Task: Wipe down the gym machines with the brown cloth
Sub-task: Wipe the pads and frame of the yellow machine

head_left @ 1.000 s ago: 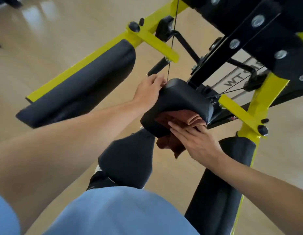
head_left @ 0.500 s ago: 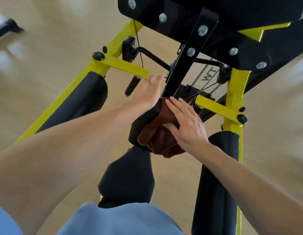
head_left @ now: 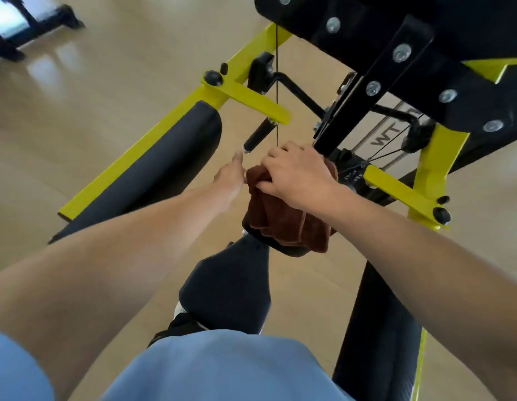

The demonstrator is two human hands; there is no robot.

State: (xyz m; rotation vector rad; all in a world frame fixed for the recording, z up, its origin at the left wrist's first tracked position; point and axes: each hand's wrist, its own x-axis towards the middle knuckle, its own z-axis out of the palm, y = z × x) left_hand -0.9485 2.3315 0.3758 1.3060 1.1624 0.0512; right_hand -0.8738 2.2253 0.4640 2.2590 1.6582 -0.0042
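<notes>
The brown cloth point(head_left: 283, 218) is draped over a small black pad point(head_left: 289, 250) at the centre of a yellow-and-black gym machine point(head_left: 245, 94). My right hand point(head_left: 294, 175) lies on top of the cloth and presses it onto the pad, fingers curled over its upper left edge. My left hand point(head_left: 229, 176) is just left of the pad, fingers stretched out beside the cloth and holding nothing that I can see. Most of the pad is hidden under the cloth and my right hand.
Long black padded rests run along the yellow arms at left point(head_left: 153, 166) and right point(head_left: 378, 328). A black seat pad point(head_left: 228, 287) sits below the cloth. A thin cable point(head_left: 277, 82) and a black handle point(head_left: 258, 136) hang just above my left hand. Wooden floor point(head_left: 78, 96) surrounds the machine.
My right hand has slid up and left with the cloth over the top of the pad. My left hand has come off the pad's top and now sits at its left side.
</notes>
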